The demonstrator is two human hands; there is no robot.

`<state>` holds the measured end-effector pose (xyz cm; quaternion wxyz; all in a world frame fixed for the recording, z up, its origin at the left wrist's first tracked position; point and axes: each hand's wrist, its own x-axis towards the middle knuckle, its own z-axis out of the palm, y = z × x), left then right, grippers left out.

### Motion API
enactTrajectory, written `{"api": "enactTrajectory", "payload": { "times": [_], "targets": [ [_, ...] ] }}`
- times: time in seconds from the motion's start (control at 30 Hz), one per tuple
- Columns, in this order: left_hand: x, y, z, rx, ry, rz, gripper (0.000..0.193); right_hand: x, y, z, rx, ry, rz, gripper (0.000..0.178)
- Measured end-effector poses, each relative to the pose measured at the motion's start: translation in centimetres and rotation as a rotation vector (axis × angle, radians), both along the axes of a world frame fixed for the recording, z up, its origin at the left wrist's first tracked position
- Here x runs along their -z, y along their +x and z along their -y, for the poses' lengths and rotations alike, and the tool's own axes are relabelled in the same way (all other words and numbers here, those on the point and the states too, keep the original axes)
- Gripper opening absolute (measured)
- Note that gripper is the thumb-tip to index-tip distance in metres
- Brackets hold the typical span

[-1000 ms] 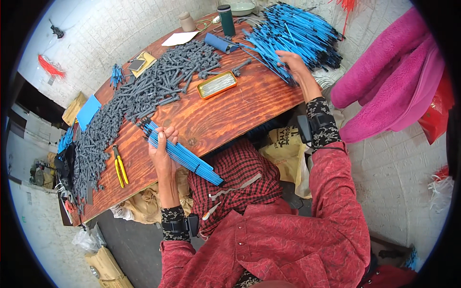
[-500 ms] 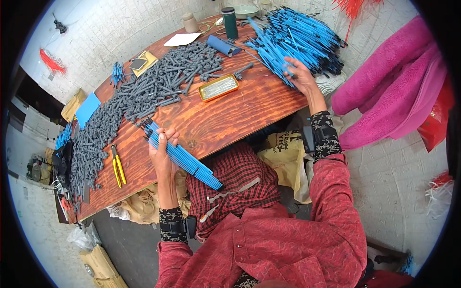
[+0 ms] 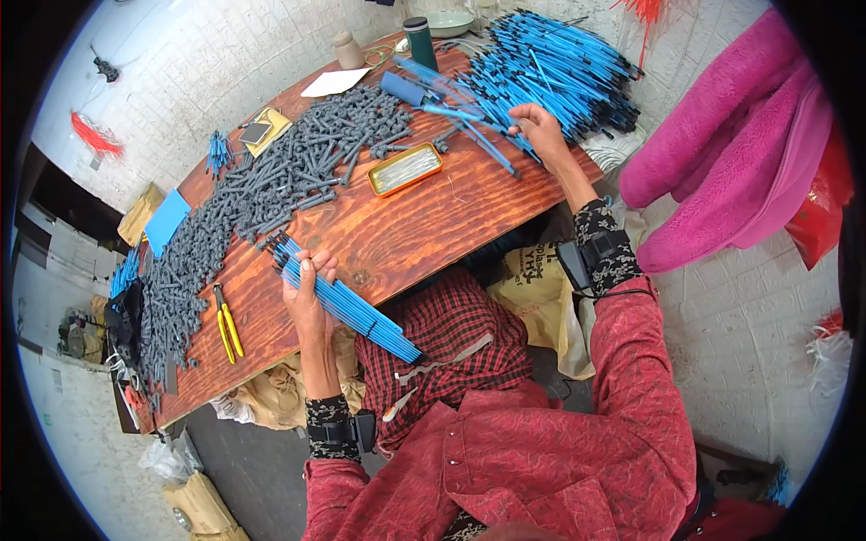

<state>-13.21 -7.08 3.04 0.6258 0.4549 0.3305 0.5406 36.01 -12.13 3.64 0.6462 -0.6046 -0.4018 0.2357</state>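
Note:
My left hand [image 3: 311, 284] is closed around a bundle of thin blue rods with black ends [image 3: 361, 311]. The bundle slants from over the table's front edge down toward my lap, its lower end over the checked cloth [image 3: 442, 338]. At the near left side of a large heap of similar blue rods [image 3: 555, 77], my right hand [image 3: 539, 131] has its fingers pinched together. Blurred blue rods [image 3: 437, 83] extend left from its fingertips; how many it grips is unclear. A few loose rods [image 3: 490, 147] lie or slide just beside it.
A wide pile of grey plastic pieces [image 3: 280, 162] covers the table's left and back. An open yellow tin of thin pale pieces [image 3: 406, 169] stands mid-table. Yellow-handled pliers [image 3: 227, 326] lie at left. A dark green flask [image 3: 419, 45] stands behind. A pink fleece [image 3: 722, 162] hangs at right.
My right hand has shifted slightly left from the heap, its fingers now drawn together, with blurred rods swinging out leftward. My left hand keeps its bundle in nearly the same place.

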Motion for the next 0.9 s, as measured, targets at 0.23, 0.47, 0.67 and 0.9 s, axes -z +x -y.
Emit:
{"api": "enactTrajectory", "payload": {
  "times": [0.23, 0.47, 0.67, 0.9],
  "targets": [
    [-0.1, 0.3, -0.3, -0.006, 0.022, -0.031, 0.031, 1.6, -3.3, -0.5, 0.095, -0.076, 0.395, 0.021],
    [0.2, -0.1, -0.4, -0.017, 0.011, 0.000, 0.031, 2.1, -4.9, 0.6, 0.286, -0.098, 0.887, 0.017],
    [0.4, 0.0, -0.5, -0.019, 0.005, -0.008, 0.031, 2.9, -4.9, 1.7, 0.133, -0.412, 0.919, 0.020],
    [0.5, -0.3, -0.9, -0.009, -0.010, -0.007, 0.032, 3.4, -4.2, 0.7, 0.377, -0.183, 1.067, 0.014]
  ]
}}
